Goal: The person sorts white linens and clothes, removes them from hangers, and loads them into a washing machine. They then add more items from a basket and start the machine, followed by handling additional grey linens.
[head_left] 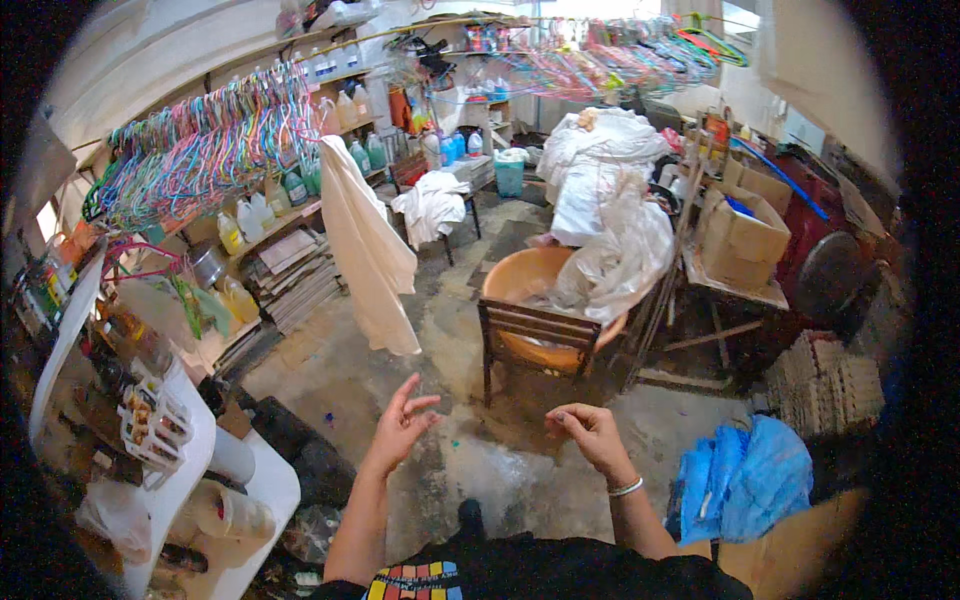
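My left hand [403, 428] is raised in front of me with its fingers spread and nothing in it. To its right, my right hand [592, 436] has thumb and fingers drawn together in a pinch; whatever sits between the fingertips, if anything, is too small to make out. A bracelet circles that wrist. Nearest to the left hand, a long cream cloth [365, 250] hangs down, its lower tip a little above the fingers and apart from them. Beyond the right hand stands a dark wooden chair [540, 332], in front of a big orange tub [515, 275] with whitish plastic sheeting [625, 255] in it.
Many coloured hangers [210, 150] hang at the left, and more hangers [620, 60] at the back. A white shelf unit [270, 480] stands close on my left. Blue plastic sheeting [745, 475] lies at the right, below a table with a cardboard box [735, 240]. White laundry [600, 150] is heaped behind.
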Demonstrator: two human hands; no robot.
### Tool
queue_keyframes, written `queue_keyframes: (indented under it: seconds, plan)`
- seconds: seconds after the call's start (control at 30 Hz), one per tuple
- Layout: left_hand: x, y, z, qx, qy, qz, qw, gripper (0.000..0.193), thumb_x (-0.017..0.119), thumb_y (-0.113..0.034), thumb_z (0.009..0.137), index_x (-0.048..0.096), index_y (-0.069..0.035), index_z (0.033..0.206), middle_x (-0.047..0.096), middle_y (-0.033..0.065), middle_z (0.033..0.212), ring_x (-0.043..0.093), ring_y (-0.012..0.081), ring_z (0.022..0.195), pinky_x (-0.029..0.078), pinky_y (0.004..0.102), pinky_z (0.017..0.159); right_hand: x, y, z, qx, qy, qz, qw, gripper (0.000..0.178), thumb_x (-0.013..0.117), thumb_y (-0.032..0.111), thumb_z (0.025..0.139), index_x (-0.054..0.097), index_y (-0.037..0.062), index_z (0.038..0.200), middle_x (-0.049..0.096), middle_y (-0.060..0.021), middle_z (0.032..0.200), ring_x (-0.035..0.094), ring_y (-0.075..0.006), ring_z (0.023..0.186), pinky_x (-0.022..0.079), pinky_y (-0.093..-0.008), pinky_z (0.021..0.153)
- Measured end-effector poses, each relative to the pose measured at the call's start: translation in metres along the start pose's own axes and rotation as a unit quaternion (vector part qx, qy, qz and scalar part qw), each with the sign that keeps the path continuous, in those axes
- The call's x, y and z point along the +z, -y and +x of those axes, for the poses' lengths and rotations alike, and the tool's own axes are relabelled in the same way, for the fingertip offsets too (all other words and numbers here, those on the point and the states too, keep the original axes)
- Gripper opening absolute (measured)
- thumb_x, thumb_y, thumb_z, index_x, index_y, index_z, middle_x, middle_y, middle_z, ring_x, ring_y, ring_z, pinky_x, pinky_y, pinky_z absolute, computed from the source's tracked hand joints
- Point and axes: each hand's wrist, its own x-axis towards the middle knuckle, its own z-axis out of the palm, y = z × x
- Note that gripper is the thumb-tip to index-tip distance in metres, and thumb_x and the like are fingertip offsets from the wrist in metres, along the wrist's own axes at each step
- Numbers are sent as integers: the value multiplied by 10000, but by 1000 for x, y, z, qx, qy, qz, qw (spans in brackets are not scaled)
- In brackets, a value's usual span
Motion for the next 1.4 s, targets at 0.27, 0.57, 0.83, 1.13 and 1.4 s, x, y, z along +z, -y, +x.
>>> queue_keyframes:
  seconds: [0.27, 0.57, 0.83, 1.13, 1.4]
  plan:
    - [-90, -62, 291, 150, -59, 74, 984, 782, 647, -32, 960, 242, -140, 1620, 505, 164, 1477, 629, 172, 1105, 525, 299, 937, 59, -8, 236, -9, -69, -49, 996, 212, 631, 141, 1008, 755, -28, 1047, 765, -66, 971, 698, -128, 902, 563, -283, 771]
    - [-147, -215, 617, 390, -110, -177, 897, 538, 613, -138, 1018, 385, -93, 1504, 627, 149, 1323, 712, 230, 992, 586, 334, 828, 78, 42, 455, -116, -142, 21, 983, 316, 595, 41, 1010, 609, -12, 1322, 738, -105, 977, 711, -169, 869, 579, -315, 817]
    - [-210, -248, 836, 432, -173, -211, 860, 352, 596, -82, 987, 540, -55, 1333, 707, 128, 1145, 721, 179, 831, 601, 280, 711, -5, -18, 634, -112, -284, -63, 950, 231, 581, 88, 1039, 666, -37, 1213, 728, -113, 922, 713, -177, 780, 591, -320, 720]
    - [-354, -162, 997, 271, -203, 73, 938, 309, 587, -93, 1002, 576, -44, 1306, 699, 73, 1093, 674, 125, 840, 557, 274, 717, 10, -72, 808, -42, -246, 45, 967, 201, 577, 95, 1041, 679, -51, 1134, 712, -117, 903, 694, -164, 758, 607, -323, 727]
    - [-536, -81, 1048, 56, -62, 246, 966, 334, 578, -29, 994, 587, -33, 1327, 681, 80, 1123, 661, 127, 974, 592, 288, 811, 108, -109, 982, -2, -258, 35, 965, 192, 585, 101, 1039, 699, -31, 1119, 702, -89, 923, 693, -159, 783, 611, -312, 717]
